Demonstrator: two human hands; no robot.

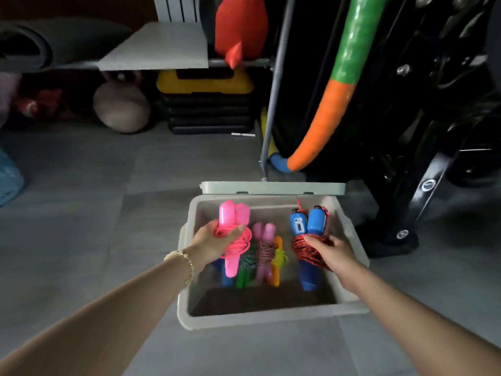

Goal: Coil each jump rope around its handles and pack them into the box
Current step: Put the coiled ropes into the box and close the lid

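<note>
Both forearms reach over pale grey plastic box [271, 316]. Left hand [214, 240] grips coiled bright-pink rope bundle [233, 234]; right hand [333, 251] grasps blue-handled, red-corded rope bundle [309, 229].

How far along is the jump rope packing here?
Done: a green rope, a lilac rope and an orange rope lie coiled in the box. In hand: the left hand grips a coiled pink rope, the right hand a blue-handled rope wound in red cord, both over the box. Left: setting those two down; no loose rope is in view.
</note>
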